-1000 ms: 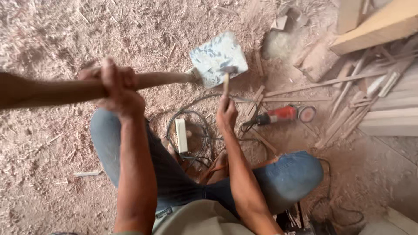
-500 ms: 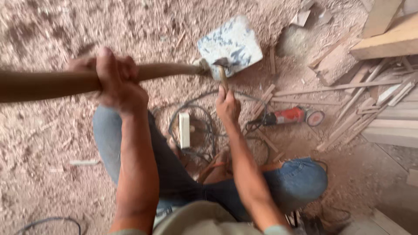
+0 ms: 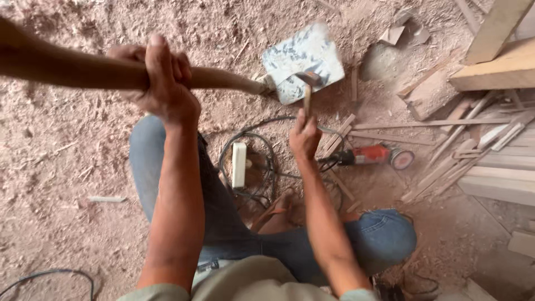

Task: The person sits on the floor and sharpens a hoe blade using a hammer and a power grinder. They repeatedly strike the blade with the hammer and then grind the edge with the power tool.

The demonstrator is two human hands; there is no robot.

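- Left hand (image 3: 161,83): closed around long wooden handle (image 3: 83,69).
- Spade blade (image 3: 304,61): mounted at the handle's end, over the sawdust floor (image 3: 67,167).
- Right hand (image 3: 305,136): gripping hammer (image 3: 307,89), head at blade socket; seating looks unfinished.
- Red power tool (image 3: 370,155): lying idle.

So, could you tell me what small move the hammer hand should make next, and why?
Probably another short tap on the same spot. The right hand holds a hammer with its head against the shovel blade near the socket, while the left hand grips the wooden handle level to steady it.
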